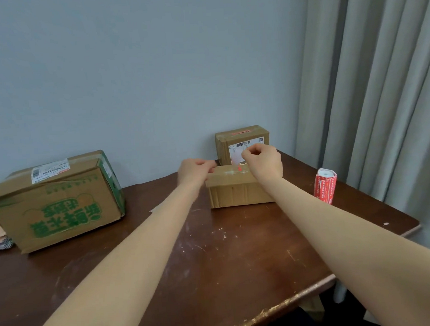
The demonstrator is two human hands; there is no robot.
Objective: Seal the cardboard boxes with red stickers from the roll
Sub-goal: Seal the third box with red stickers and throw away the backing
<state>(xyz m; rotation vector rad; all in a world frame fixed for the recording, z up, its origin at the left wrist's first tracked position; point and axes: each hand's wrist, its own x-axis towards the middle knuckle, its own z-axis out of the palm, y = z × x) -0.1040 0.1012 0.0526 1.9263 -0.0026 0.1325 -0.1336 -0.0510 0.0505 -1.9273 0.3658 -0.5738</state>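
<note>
Forearms first, both stretched out across the brown table (240, 250); left hand (196, 170) sits at the top left edge of the small box (238, 189), fingers curled; right hand (262, 162) hovers over its far right corner, fingers curled in too, thumb and forefinger close like a pinch; honestly can't tell if either has anything between the fingers. That box's top shows a bit of red (239, 168) just beside the right hand, so I'd guess it's mid-seal; back box (242, 145) by the wall already wears a red sticker (241, 133) on top, looks done; big box (56, 204) with green print on the left shows no red I can see, probably still to do. Roll (325, 187) stands upright on the table off to the right, near the curtain (369, 88), well apart from both hands.
</note>
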